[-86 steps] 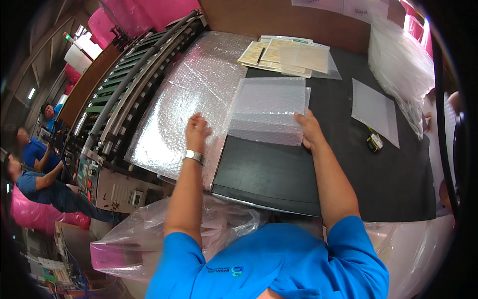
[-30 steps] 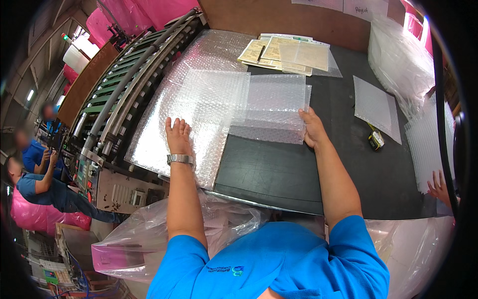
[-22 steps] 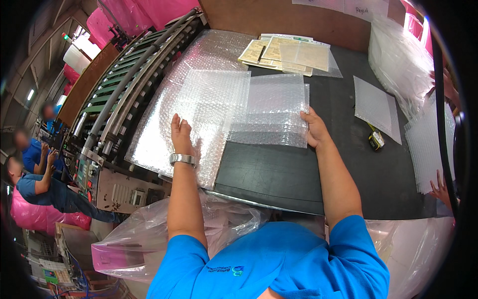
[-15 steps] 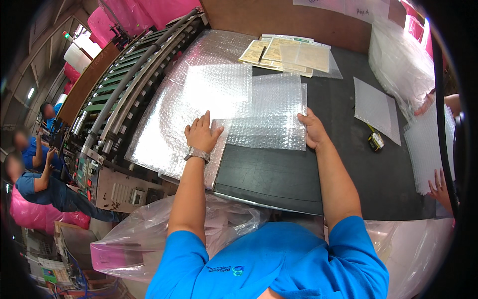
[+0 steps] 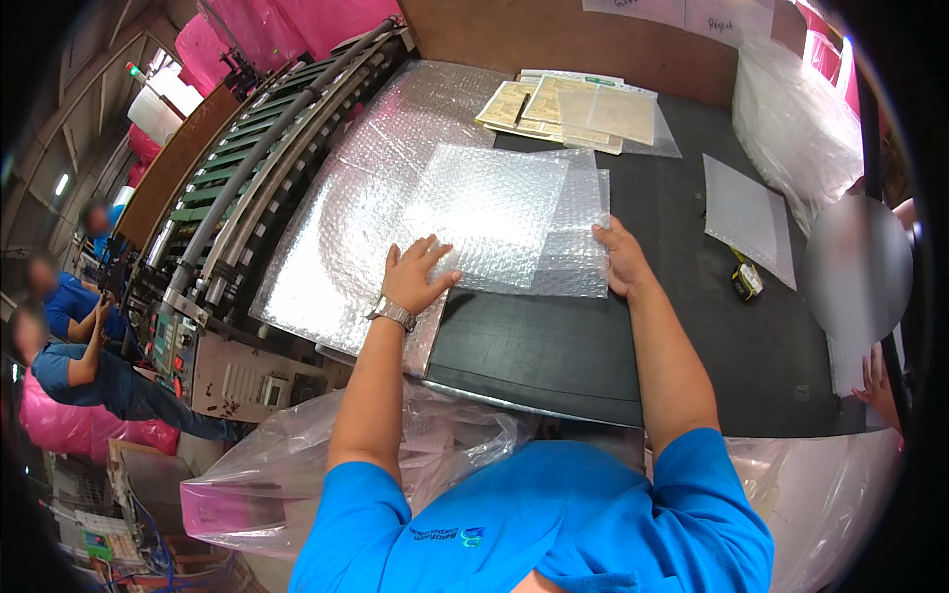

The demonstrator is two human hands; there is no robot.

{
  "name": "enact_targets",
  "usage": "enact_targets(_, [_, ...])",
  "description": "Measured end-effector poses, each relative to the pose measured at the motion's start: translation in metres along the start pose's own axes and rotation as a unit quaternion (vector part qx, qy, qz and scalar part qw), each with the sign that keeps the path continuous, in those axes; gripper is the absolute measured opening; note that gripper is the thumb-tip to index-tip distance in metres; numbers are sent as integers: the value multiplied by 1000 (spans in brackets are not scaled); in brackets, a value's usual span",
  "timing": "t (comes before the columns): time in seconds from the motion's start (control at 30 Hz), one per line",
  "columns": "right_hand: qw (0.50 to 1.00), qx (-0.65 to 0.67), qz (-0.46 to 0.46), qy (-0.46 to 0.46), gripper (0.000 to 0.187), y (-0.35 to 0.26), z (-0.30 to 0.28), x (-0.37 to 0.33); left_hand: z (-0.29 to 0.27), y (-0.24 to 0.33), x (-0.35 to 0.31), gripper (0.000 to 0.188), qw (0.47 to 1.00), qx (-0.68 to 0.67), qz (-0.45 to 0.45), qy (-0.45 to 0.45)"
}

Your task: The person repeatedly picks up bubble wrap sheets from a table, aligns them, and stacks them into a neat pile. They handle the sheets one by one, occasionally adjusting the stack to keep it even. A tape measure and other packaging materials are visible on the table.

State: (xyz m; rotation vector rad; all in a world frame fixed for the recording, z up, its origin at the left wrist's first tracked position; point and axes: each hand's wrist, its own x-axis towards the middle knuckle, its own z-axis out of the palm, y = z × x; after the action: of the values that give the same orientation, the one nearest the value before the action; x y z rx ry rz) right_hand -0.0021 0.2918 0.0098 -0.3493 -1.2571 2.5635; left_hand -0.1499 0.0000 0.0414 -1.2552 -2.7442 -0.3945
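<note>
My left hand [image 5: 417,278] lies flat with fingers spread on the near left corner of a bubble-wrap sheet [image 5: 489,212]; a metal watch [image 5: 393,314] sits on that wrist. My right hand [image 5: 621,259] presses open-palmed on the near right edge of a second bubble-wrap piece [image 5: 576,237] under it, gripping nothing. Both pieces rest on the black surface [image 5: 593,346], overlapping a wide bubble-wrap web [image 5: 346,237] coming off the green roller machine [image 5: 237,168] on my left. Beyond them, tan printed sheets [image 5: 568,104] lie in clear sleeves. To the right sit a small bubble-wrap square [image 5: 746,212] and a yellow tape measure [image 5: 746,282]. White paper signs [image 5: 682,12] hang on the brown board behind.
</note>
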Motion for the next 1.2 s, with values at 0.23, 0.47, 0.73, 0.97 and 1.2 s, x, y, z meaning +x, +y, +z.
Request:
enact_targets(0.23, [999, -27, -23, 12, 36, 3, 2, 1, 6, 2, 0, 53, 993, 89, -39, 63])
enact_targets(0.47, [997, -67, -24, 20, 38, 3, 2, 0, -1, 11, 0, 48, 996, 69, -16, 48])
enact_targets(0.73, [998, -58, -29, 25, 36, 1, 8, -2, 9, -6, 2, 39, 931, -76, -141, 328])
enact_targets(0.97, [998, -50, -23, 22, 35, 0, 8, -4, 7, -6, 2, 32, 922, -132, -136, 336])
enact_targets(1.2, [998, -49, -29, 21, 34, 1, 5, -2, 5, -4, 2, 30, 914, -172, -146, 338])
